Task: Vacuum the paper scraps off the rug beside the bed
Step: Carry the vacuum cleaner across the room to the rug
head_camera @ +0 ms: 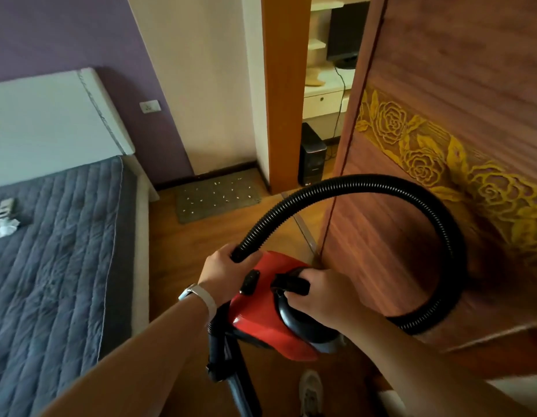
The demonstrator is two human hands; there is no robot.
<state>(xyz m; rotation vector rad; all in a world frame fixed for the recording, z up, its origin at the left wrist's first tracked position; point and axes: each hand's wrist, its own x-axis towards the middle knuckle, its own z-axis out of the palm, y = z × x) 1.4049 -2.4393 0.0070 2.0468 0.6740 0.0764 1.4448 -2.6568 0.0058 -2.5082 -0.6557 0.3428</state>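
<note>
Two hands carry the vacuum (261, 314), left fingers (222, 257) curled round its hose (381, 179), right fingers (294, 297) round its handle (291, 285); best parked just short of the rug (201, 204).

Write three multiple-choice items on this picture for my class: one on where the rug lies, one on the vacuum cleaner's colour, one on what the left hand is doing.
1. Where does the rug lie?
A. on a chair
B. on the floor at the wall's foot, past the bed
C. on a desk

2. What colour is the vacuum cleaner body?
A. red
B. blue
C. white

3. What is the left hand doing?
A. hanging idle
B. holding a phone
C. gripping the hose end

Answers:
1 B: the rug, strewn with paper scraps, lies on the wooden floor by the wall.
2 A: the body under the right hand is red.
3 C: its fingers curl round the black hose.
</note>
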